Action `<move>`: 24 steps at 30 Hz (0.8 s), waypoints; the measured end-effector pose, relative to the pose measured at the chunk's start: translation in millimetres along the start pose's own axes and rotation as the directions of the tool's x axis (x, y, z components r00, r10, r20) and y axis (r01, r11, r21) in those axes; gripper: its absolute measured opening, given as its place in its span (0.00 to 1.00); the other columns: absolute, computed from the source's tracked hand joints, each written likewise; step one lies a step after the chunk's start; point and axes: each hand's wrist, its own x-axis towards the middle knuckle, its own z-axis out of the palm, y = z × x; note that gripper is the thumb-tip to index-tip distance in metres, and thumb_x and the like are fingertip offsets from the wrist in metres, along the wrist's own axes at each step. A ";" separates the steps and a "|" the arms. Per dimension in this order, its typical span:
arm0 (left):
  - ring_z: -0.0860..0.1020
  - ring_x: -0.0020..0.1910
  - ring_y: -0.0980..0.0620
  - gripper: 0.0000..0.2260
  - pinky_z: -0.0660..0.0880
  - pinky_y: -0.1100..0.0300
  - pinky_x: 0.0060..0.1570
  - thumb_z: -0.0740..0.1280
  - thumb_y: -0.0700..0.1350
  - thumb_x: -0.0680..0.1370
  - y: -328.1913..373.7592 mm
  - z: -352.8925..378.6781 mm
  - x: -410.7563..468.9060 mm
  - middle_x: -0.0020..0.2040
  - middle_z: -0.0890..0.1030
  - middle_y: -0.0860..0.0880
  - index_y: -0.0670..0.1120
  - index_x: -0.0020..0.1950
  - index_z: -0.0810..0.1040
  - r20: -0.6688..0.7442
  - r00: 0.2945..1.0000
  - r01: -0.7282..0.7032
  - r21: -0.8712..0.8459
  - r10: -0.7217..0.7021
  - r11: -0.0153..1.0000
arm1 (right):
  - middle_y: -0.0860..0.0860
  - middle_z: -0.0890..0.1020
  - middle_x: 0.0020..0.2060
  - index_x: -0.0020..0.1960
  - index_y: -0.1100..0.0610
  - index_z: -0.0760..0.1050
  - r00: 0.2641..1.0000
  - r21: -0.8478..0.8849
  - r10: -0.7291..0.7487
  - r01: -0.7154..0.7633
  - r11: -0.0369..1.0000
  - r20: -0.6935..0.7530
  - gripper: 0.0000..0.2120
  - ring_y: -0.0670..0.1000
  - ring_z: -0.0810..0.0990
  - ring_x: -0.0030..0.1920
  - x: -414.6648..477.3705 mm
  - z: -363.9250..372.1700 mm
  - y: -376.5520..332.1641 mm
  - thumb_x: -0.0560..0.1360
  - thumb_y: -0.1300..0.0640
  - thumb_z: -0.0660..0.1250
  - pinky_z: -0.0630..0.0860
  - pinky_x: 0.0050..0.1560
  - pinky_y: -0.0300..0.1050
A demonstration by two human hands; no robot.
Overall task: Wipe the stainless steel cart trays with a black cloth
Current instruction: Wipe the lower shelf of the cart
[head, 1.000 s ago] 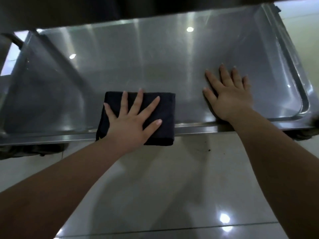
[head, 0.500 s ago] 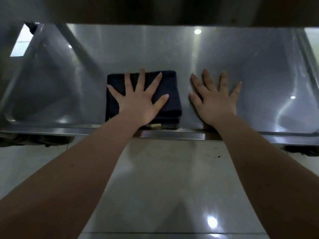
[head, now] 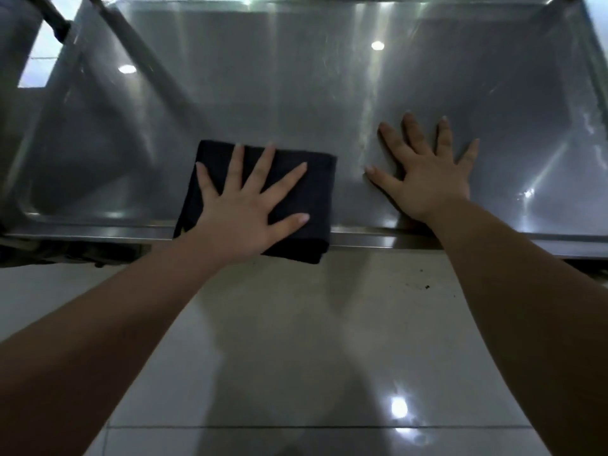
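Note:
A folded black cloth (head: 316,192) lies on the stainless steel cart tray (head: 263,77), near its front, and its near edge hangs over the front rim (head: 378,236). My left hand (head: 243,212) presses flat on the cloth with fingers spread. My right hand (head: 424,179) rests flat on the bare tray just right of the cloth, fingers apart, holding nothing. A faint pale streak (head: 367,126) runs across the steel between the two hands.
The tray has raised walls at the left (head: 42,133) and right (head: 592,77). A cart frame bar (head: 56,18) crosses the top left corner. Glossy floor tiles (head: 296,357) lie below the rim, with a few dark specks (head: 427,286).
My left hand pushed the cloth deeper into the tray, then drew it back so its near edge overhangs the front rim again. My right hand stayed flat on the steel beside it.

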 end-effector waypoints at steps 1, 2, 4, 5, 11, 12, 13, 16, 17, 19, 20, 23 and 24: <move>0.37 0.78 0.42 0.34 0.38 0.25 0.67 0.38 0.78 0.68 -11.2 -1.5 -6.7 0.80 0.37 0.57 0.74 0.72 0.33 0.015 1.000 0.026 -0.013 -0.026 1.000 | 0.41 0.40 0.79 0.74 0.31 0.36 1.000 0.003 0.004 -0.004 1.000 -0.010 0.38 0.61 0.37 0.78 0.5 1.5 0.4 0.67 0.20 0.35 0.38 0.69 0.76; 0.36 0.78 0.43 0.34 0.37 0.25 0.67 0.39 0.79 0.67 -22.2 -4.7 -7.7 0.80 0.37 0.57 0.75 0.71 0.33 0.039 0.998 0.056 -0.031 -0.055 0.998 | 0.41 0.41 0.79 0.74 0.31 0.36 1.000 0.003 0.008 -0.008 1.000 -0.020 0.38 0.61 0.38 0.78 0.9 3.4 0.1 0.67 0.20 0.35 0.37 0.69 0.75; 0.35 0.78 0.42 0.37 0.36 0.25 0.67 0.39 0.81 0.64 -34.8 -9.7 -2.7 0.79 0.36 0.58 0.76 0.70 0.33 0.067 0.992 0.109 -0.043 -0.106 0.993 | 0.41 0.42 0.79 0.75 0.31 0.37 1.000 -0.006 0.009 -0.009 1.000 -0.030 0.39 0.61 0.38 0.78 1.6 6.0 -2.4 0.66 0.20 0.34 0.38 0.69 0.75; 0.35 0.77 0.41 0.38 0.36 0.25 0.66 0.38 0.82 0.62 -32.8 -9.9 1.8 0.79 0.35 0.57 0.76 0.69 0.32 0.069 0.990 0.128 -0.033 -0.125 0.991 | 0.41 0.42 0.79 0.75 0.31 0.37 0.999 -0.013 0.014 -0.014 1.000 -0.029 0.39 0.61 0.38 0.78 2.0 5.8 -3.0 0.66 0.20 0.34 0.38 0.69 0.75; 0.31 0.75 0.34 0.42 0.32 0.21 0.59 0.38 0.83 0.61 56.9 -2.1 29.5 0.79 0.33 0.53 0.71 0.71 0.30 0.053 0.994 0.095 -0.004 -0.095 0.995 | 0.42 0.40 0.79 0.74 0.32 0.32 1.000 -0.052 0.006 -0.006 0.999 -0.005 0.37 0.62 0.38 0.78 -3.2 3.9 1.9 0.68 0.23 0.34 0.39 0.69 0.76; 0.31 0.75 0.34 0.42 0.31 0.21 0.58 0.38 0.83 0.62 66.9 -1.3 31.3 0.79 0.33 0.52 0.71 0.72 0.31 0.048 0.995 0.084 -0.012 -0.083 0.996 | 0.42 0.40 0.79 0.74 0.31 0.32 1.000 -0.051 0.007 -0.008 0.999 -0.009 0.36 0.61 0.38 0.78 -4.0 4.7 3.8 0.69 0.23 0.35 0.39 0.69 0.75; 0.31 0.75 0.34 0.42 0.31 0.22 0.58 0.39 0.82 0.62 71.9 -2.6 33.6 0.79 0.33 0.53 0.70 0.73 0.32 0.037 0.996 0.081 -0.017 -0.080 0.997 | 0.41 0.41 0.79 0.74 0.31 0.33 1.000 -0.042 0.013 -0.013 0.999 -0.010 0.36 0.61 0.38 0.78 -1.9 2.9 6.6 0.69 0.23 0.35 0.39 0.69 0.75; 0.32 0.76 0.37 0.39 0.32 0.23 0.62 0.39 0.82 0.65 61.0 -2.3 20.2 0.80 0.35 0.54 0.71 0.73 0.35 0.013 0.997 0.078 -0.036 -0.077 0.996 | 0.41 0.41 0.79 0.73 0.29 0.33 0.999 -0.016 0.010 -0.009 1.000 0.036 0.35 0.60 0.37 0.78 -2.5 0.0 8.0 0.69 0.22 0.36 0.39 0.70 0.75; 0.33 0.76 0.38 0.38 0.33 0.24 0.63 0.39 0.82 0.65 49.1 -1.7 13.3 0.79 0.35 0.55 0.72 0.73 0.35 0.010 0.997 0.078 -0.034 -0.077 0.996 | 0.41 0.40 0.79 0.73 0.29 0.34 0.999 -0.018 0.010 -0.010 1.000 0.041 0.35 0.60 0.37 0.78 -4.1 0.0 6.9 0.69 0.22 0.37 0.39 0.70 0.75; 0.34 0.77 0.40 0.38 0.34 0.25 0.65 0.38 0.82 0.64 14.3 -2.0 -1.7 0.79 0.36 0.57 0.73 0.72 0.34 0.001 0.994 0.113 -0.025 -0.113 0.993 | 0.41 0.41 0.79 0.74 0.30 0.35 0.999 -0.019 0.018 -0.017 1.000 0.038 0.36 0.60 0.38 0.78 -6.8 -1.6 2.3 0.69 0.22 0.37 0.39 0.70 0.75; 0.35 0.78 0.41 0.39 0.36 0.25 0.66 0.37 0.83 0.63 -7.0 -2.5 -8.8 0.80 0.37 0.57 0.74 0.71 0.34 -0.005 0.989 0.148 -0.017 -0.148 0.989 | 0.41 0.41 0.79 0.74 0.30 0.36 0.999 -0.020 0.022 -0.021 1.000 0.036 0.36 0.60 0.38 0.78 -7.5 -2.9 -0.4 0.69 0.22 0.38 0.39 0.70 0.75; 0.37 0.78 0.43 0.40 0.37 0.26 0.67 0.34 0.84 0.60 -57.6 -5.9 -23.2 0.80 0.37 0.58 0.75 0.70 0.32 0.011 0.968 0.252 -0.018 -0.252 0.968 | 0.42 0.42 0.79 0.76 0.32 0.39 0.996 -0.003 0.075 -0.075 0.997 0.053 0.35 0.61 0.39 0.78 -12.9 -7.2 -11.5 0.72 0.24 0.42 0.40 0.70 0.75; 0.37 0.78 0.43 0.40 0.38 0.26 0.68 0.34 0.84 0.60 -65.3 -5.4 -25.3 0.80 0.37 0.58 0.75 0.70 0.32 0.005 0.965 0.263 -0.013 -0.263 0.965 | 0.42 0.43 0.79 0.76 0.33 0.41 0.994 0.018 0.099 -0.100 0.995 0.051 0.35 0.61 0.39 0.78 -15.8 -7.8 -20.3 0.72 0.25 0.44 0.41 0.70 0.75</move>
